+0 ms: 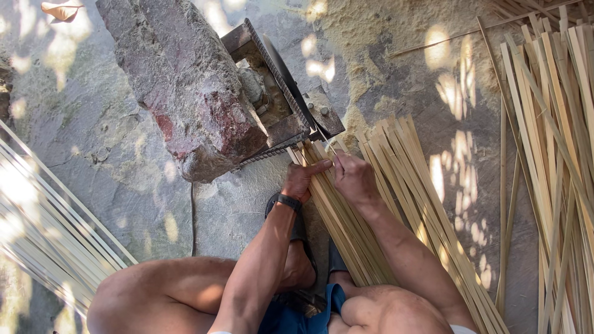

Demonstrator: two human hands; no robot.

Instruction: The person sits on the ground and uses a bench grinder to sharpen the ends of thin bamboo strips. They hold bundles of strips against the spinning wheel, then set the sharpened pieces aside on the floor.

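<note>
A bundle of thin bamboo strips (346,222) lies between my knees and runs up to a rusty metal fixture with a blade (291,102). My left hand (303,179), with a dark watch on the wrist, presses its fingers on the strips just below the fixture. My right hand (354,176) pinches one strip (327,147) close to the blade edge. Both hands sit side by side, almost touching. The strip ends meet the fixture under my fingertips.
A large reddish stone block (185,80) weighs on the fixture at upper left. More bamboo strips lie at right (550,136), beside my right arm (427,204) and at far left (43,222). Sawdust (371,37) covers the stone ground.
</note>
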